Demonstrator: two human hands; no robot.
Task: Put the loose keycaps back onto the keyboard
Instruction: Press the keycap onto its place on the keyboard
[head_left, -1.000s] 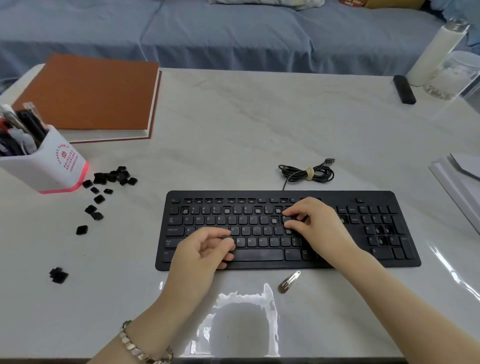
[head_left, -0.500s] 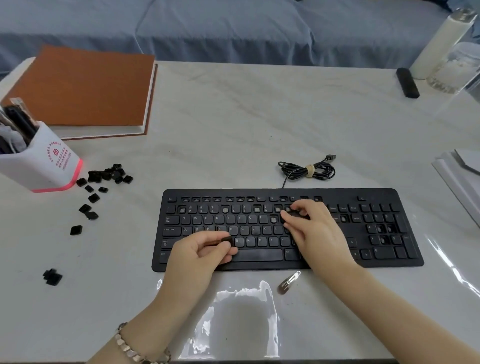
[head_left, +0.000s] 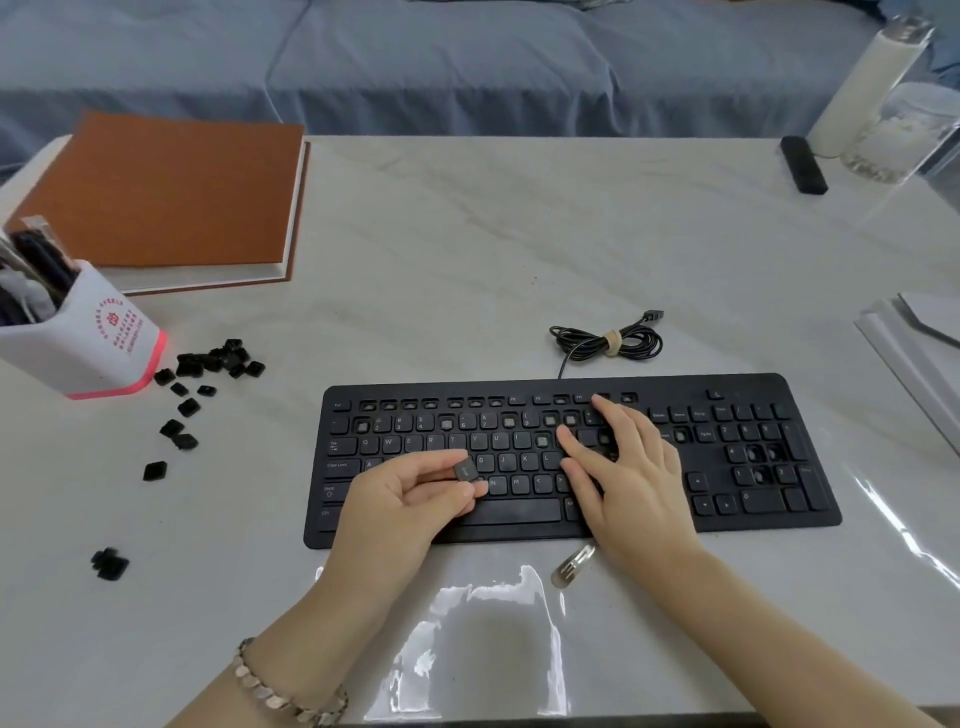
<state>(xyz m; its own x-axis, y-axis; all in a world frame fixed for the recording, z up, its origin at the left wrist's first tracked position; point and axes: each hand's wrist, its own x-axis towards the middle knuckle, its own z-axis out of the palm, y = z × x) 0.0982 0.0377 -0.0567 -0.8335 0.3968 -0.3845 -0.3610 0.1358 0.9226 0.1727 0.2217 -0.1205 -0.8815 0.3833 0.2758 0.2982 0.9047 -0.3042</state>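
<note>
Left hand (head_left: 410, 499): palm turned inward, thumb and forefinger pinching one black keycap (head_left: 466, 472) above the letter rows of the keyboard (head_left: 769, 501).
Right hand (head_left: 623, 467): released, fingers straight, lying flat on the keys just right of the left hand.
Loose keycaps (head_left: 208, 364): scattered on the counter (head_left: 519, 260), well left of the left hand.

soft daylight | glare on table (head_left: 467, 623) near edge | wide-angle bowing
</note>
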